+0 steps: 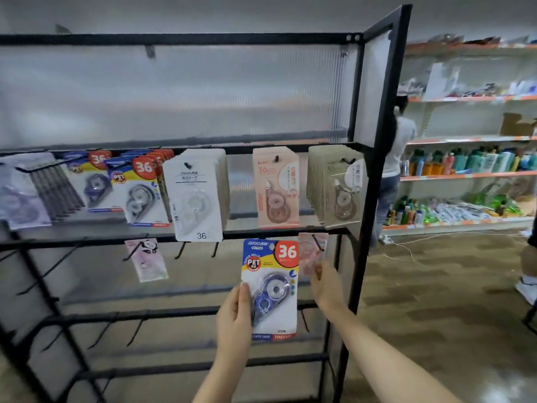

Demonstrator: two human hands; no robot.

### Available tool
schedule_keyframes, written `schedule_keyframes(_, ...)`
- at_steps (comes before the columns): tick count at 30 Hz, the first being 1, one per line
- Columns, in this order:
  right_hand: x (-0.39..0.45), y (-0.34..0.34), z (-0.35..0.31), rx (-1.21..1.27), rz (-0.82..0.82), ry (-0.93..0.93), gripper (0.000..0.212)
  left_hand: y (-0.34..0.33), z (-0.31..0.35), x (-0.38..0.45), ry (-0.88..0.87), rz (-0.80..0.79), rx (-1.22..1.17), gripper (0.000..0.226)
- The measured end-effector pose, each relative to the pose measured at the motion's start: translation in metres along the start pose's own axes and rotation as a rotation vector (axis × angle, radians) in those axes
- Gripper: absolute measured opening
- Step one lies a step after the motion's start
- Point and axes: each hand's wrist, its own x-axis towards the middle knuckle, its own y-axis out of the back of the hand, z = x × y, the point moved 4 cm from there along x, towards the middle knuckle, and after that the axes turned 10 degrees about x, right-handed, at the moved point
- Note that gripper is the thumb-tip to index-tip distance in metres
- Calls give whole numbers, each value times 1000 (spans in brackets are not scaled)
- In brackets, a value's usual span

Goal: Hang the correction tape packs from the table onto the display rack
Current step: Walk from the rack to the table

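Note:
My left hand [234, 318] grips a blue and yellow correction tape pack [270, 289] marked 36 by its left edge, upright in front of the black display rack [374, 158]. My right hand [327, 286] pinches the lower edge of a pink pack [311, 251] that hangs on a hook at the right end of the second rail. Full rows of packs hang on the upper rail: blue ones [139, 187], white ones [194, 193], peach ones [276, 187] and beige ones [337, 184]. A single pale pack [146, 258] hangs further left on the second rail.
Bare hooks [215, 248] stick out of the second rail and of the lower rails [303, 319]. To the right a person [395, 170] stands at store shelves [465, 175] full of bottles. A white cable lies on the floor [436, 286].

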Motion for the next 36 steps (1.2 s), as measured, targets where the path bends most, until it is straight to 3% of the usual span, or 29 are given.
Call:
schedule_keyframes(6, -35, -78, -35, -327, -396, 226, 14, 76, -7, -12, -6, 115, 124, 32)
schedule_keyframes(14, -76, -176, -106, -453, -762, 413, 40, 163, -3, 12, -41, 279, 155, 31)
schedule_keyframes(25, -84, -293, -209, -477, -795, 517, 38, 292, 21, 112, -172, 403, 208, 34)
schedule_keyframes(30, -65, -330, -256, -511, -712, 569, 31, 334, 48, 172, -263, 403, 217, 34)
schedule_keyframes(36, -46, -364, -283, -532, -620, 586, 31, 350, 45, 224, -251, 359, 184, 36)
